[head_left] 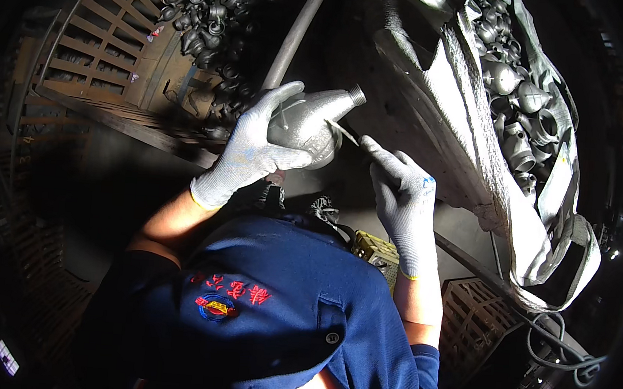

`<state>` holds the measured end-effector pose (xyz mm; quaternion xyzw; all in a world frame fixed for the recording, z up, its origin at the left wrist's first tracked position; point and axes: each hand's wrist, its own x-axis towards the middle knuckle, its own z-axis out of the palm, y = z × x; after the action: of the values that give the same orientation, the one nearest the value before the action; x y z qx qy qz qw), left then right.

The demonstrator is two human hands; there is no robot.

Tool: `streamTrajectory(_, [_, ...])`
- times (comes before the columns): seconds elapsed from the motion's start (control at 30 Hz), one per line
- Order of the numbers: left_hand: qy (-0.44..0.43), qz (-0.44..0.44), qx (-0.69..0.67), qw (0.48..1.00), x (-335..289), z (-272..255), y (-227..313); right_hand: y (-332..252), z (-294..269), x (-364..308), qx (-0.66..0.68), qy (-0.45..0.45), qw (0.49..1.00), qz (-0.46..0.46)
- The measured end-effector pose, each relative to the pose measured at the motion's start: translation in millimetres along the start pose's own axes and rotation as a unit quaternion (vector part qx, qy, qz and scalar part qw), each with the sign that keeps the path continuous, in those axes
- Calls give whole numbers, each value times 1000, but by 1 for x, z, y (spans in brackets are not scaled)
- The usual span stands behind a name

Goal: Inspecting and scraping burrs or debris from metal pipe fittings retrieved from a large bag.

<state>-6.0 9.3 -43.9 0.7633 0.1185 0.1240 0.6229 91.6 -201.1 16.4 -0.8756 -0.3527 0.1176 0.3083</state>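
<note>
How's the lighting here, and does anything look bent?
Head view: harsh light brightens the left hand, right hand and pale sack, while the lower left sinks into shadow; also head view: the slatted crate looks bowed near the black rim.

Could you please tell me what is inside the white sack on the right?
Grey metal fittings show in the open white sack; anything deeper is covered by them and the sack's sides.

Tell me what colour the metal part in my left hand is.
The metal part is silvery grey; it shows best in the head view.
</note>
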Motion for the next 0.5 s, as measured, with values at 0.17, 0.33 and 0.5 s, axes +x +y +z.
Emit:
streamTrajectory(0.17, [-8,-30,-51,998,2,1,-1,4,5,-3,14,1,999,-35])
streamTrajectory(0.33, [4,16,13,1000,-1,4,-4,-1,0,-2,7,11,1000,-28])
streamTrajectory(0.5, [56,91,178,978,-2,8,0,-7,0,3,-109,36,992,-48])
